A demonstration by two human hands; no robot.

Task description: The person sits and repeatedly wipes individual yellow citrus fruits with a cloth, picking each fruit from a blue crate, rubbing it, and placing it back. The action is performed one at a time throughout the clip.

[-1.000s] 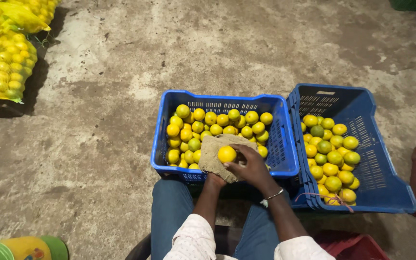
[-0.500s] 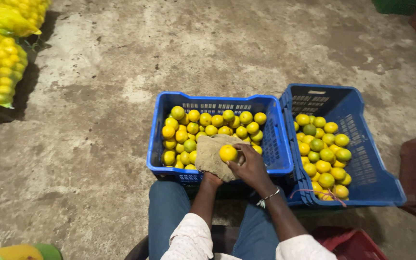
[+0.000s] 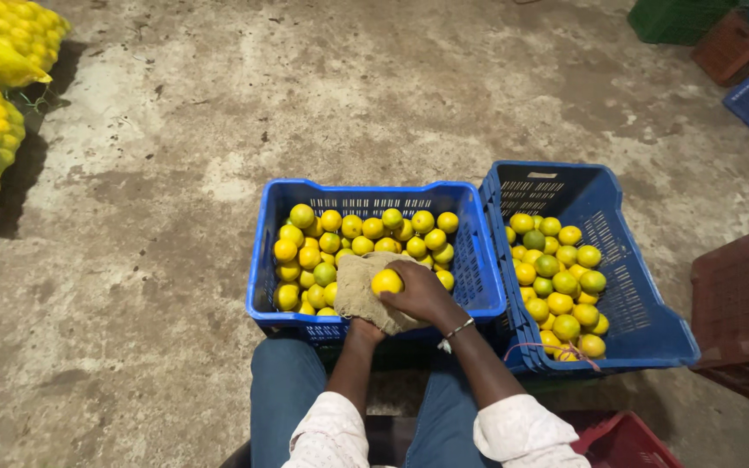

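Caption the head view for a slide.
Right hand rubs a yellow fruit in a cloth over a blue crate.

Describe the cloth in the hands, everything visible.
The cloth is a coarse tan piece that looks like burlap, crumpled and draped over the left hand, which is hidden beneath it. It sits above the near edge of the blue crate of yellow and green fruit. A yellow fruit rests on its upper right part, pressed there by the right hand. Its lower edge hangs past the left wrist.
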